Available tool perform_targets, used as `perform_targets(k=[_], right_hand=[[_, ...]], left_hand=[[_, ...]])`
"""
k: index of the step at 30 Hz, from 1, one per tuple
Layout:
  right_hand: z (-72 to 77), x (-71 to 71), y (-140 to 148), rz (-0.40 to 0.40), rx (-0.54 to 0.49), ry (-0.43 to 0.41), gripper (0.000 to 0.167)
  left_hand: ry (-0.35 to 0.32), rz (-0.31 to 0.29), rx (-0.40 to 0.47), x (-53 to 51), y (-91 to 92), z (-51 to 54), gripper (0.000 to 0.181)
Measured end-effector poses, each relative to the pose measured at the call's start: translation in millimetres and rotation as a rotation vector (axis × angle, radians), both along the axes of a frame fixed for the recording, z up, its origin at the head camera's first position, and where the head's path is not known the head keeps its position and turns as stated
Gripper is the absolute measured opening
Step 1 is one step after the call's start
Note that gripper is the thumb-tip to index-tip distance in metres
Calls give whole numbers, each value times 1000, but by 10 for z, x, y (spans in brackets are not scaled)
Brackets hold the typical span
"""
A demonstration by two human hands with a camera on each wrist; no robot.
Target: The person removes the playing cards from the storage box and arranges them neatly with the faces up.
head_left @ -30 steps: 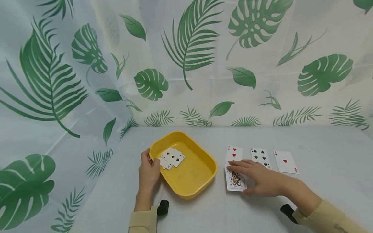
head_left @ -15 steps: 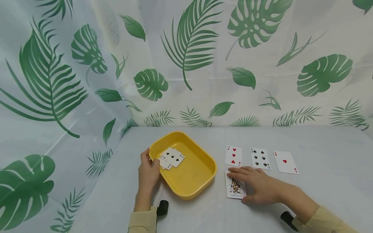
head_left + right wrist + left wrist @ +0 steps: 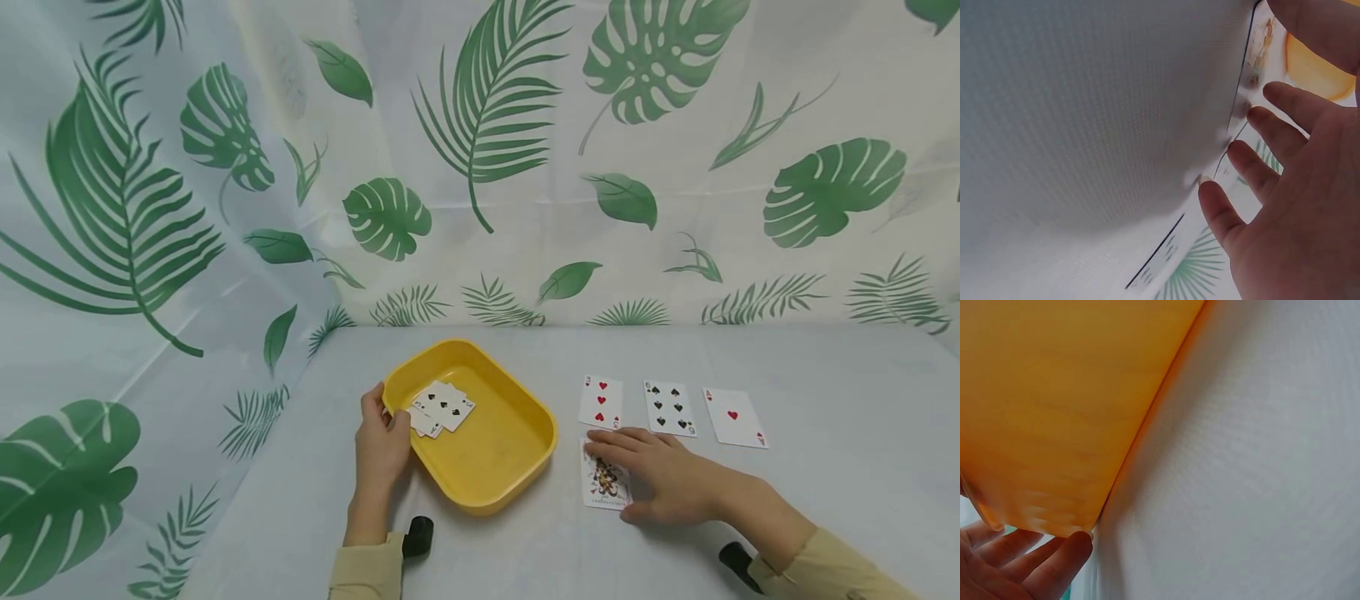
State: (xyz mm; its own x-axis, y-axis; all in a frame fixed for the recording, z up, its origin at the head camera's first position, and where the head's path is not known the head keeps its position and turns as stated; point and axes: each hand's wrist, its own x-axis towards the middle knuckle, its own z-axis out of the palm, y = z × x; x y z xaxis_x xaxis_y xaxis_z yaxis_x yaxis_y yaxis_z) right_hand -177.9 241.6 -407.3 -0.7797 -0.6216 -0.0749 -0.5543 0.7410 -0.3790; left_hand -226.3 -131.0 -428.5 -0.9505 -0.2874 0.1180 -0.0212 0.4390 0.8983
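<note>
In the head view a yellow tray (image 3: pixel 487 450) stands left of centre, several playing cards (image 3: pixel 453 404) overlapping in its left end. My left hand (image 3: pixel 381 442) grips the tray's left rim, thumb over the edge; the left wrist view shows its fingers (image 3: pixel 1063 565) against the tray's outer wall (image 3: pixel 1066 412). A joker card (image 3: pixel 606 483) lies face up right of the tray. My right hand (image 3: pixel 671 475) is spread over that card's right side, fingertips at its top and thumb at its lower right corner. In the right wrist view the fingers (image 3: pixel 1279 134) are apart and nearly straight.
Behind the joker, a three of hearts (image 3: pixel 602 402), a six of spades (image 3: pixel 670 408) and an ace of hearts (image 3: pixel 736 417) lie face up in a row. A leaf-patterned curtain (image 3: pixel 517 167) rises behind and to the left of the pale table (image 3: pixel 847 400).
The joker and my right hand have moved slightly towards me, uncovering the three of hearts and more of the six of spades. My left hand and the tray have stayed put.
</note>
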Motion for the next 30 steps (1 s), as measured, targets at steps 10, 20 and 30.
perform_targets(k=[10,20,30], right_hand=[[166,-52,78,-41,-75,45,76],[438,-147,37,-90,-158,114,72],[652,-292,-239,-84,-192,134,73]], left_hand=[[-10,-2,-2,12,-3,10,57],[-20,6,-5,7,-15,-8,57],[-1,-1,2,0,7,0,57]])
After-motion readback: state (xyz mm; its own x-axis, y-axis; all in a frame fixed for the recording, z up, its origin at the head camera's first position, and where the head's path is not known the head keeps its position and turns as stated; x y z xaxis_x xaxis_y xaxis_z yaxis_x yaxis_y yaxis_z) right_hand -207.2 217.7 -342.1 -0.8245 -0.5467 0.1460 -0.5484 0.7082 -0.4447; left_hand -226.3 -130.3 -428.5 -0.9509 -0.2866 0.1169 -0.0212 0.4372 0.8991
